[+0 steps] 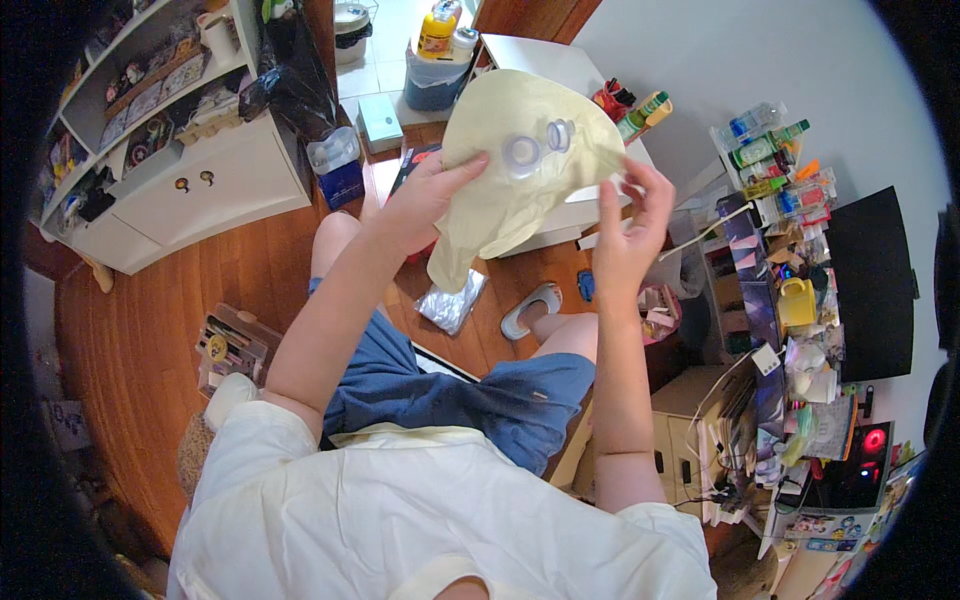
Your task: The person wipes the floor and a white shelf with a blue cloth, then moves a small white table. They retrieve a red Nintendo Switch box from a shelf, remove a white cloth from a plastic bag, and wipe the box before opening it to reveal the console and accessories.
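A limp, pale yellow, rubbery pouch-like piece [487, 202] is held up before me, rounded at the top and hanging in folds below. Two clear plastic ring fittings are set in it, a round one [522, 153] and another seen at an angle [560, 136]. My left hand [435, 195] grips its left edge, thumb on the near face. At its right edge is my right hand [636, 214], thumb apart from the curled fingers. The fingertips reach the blurred edge, and whether they pinch it cannot be told.
A white cabinet [551, 64] stands behind the piece. On the wooden floor lies a silvery plastic packet [451, 300], between my legs. A cluttered desk with a yellow mug [796, 301] is at the right, white shelving [217, 210] at the left. An organizer box [236, 345] sits at lower left.
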Action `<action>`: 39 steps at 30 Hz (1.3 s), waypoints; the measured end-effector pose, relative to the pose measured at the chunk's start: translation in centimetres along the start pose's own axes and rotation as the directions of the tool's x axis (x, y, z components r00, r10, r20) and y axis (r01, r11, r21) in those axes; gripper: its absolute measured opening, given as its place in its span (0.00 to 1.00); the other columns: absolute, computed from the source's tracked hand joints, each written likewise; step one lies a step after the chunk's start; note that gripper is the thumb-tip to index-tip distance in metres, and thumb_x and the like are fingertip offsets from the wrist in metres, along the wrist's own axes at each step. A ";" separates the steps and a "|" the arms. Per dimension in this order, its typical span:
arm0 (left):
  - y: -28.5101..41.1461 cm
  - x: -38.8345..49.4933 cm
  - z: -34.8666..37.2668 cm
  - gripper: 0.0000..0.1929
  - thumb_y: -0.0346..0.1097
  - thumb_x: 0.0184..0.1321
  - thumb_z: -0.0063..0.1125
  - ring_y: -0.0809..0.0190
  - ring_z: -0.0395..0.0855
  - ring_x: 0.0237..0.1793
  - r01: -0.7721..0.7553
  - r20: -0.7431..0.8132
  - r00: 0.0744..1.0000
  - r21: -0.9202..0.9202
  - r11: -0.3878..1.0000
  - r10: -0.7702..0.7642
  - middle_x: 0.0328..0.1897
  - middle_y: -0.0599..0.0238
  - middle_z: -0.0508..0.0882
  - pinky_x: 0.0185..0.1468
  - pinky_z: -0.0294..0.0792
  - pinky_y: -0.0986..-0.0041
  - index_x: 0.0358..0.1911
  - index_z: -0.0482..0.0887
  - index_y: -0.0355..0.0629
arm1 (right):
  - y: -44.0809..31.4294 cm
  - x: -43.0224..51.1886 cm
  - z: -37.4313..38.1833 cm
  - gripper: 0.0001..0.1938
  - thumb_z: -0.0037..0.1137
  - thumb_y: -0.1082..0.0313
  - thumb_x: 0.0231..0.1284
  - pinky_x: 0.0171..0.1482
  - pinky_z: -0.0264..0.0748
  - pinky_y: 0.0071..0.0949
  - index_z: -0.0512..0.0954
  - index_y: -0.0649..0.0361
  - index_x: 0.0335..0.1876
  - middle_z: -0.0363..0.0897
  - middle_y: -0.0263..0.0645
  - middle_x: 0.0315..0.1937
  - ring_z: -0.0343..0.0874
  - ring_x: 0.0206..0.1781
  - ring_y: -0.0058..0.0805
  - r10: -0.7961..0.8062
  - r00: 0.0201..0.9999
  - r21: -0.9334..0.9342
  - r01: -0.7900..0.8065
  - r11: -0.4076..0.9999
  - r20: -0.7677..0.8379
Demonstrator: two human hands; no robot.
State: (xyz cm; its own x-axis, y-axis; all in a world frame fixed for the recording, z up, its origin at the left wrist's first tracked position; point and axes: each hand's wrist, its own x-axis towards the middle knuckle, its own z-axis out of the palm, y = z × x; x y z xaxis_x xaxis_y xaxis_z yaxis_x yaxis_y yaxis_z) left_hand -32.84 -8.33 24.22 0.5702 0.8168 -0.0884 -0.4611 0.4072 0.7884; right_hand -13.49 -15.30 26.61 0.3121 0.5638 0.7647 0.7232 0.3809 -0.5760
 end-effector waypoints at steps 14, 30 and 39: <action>-1.6 -1.2 3.7 0.19 0.45 0.65 0.47 0.70 0.78 0.44 -0.052 -0.147 0.988 -0.090 0.995 0.038 0.46 0.67 0.80 0.47 0.70 0.78 0.53 0.72 0.40 | -2.0 -1.3 4.2 0.08 0.60 0.78 0.47 0.44 0.73 0.25 0.80 0.63 0.35 0.80 0.41 0.37 0.78 0.39 0.33 -0.035 0.999 -0.023 0.035 0.999 0.015; -3.5 -2.1 5.4 0.19 0.43 0.69 0.40 0.73 0.73 0.47 -0.347 -0.073 0.934 0.051 0.936 0.350 0.48 0.66 0.77 0.50 0.66 0.80 0.55 0.70 0.35 | -2.5 -2.9 4.8 0.08 0.58 0.81 0.49 0.45 0.73 0.25 0.80 0.64 0.36 0.81 0.41 0.39 0.79 0.41 0.32 -0.213 0.970 -0.176 0.190 0.966 -0.117; -3.9 -2.2 5.6 0.18 0.41 0.69 0.39 0.72 0.72 0.48 -0.395 -0.077 0.917 -0.034 0.918 0.392 0.49 0.66 0.76 0.51 0.66 0.80 0.55 0.70 0.36 | -2.7 -3.1 5.2 0.10 0.57 0.82 0.46 0.47 0.74 0.31 0.79 0.64 0.37 0.80 0.43 0.40 0.79 0.44 0.39 -0.244 0.961 -0.119 0.229 0.966 -0.132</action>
State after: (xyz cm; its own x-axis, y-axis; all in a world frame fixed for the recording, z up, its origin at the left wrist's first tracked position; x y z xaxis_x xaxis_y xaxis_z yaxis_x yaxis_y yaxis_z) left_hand -28.50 -14.05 24.71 0.2897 0.9399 0.1806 -0.6719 0.0653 0.7378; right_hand -19.64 -14.27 24.33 0.2047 0.3526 0.9131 0.8432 0.4102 -0.3475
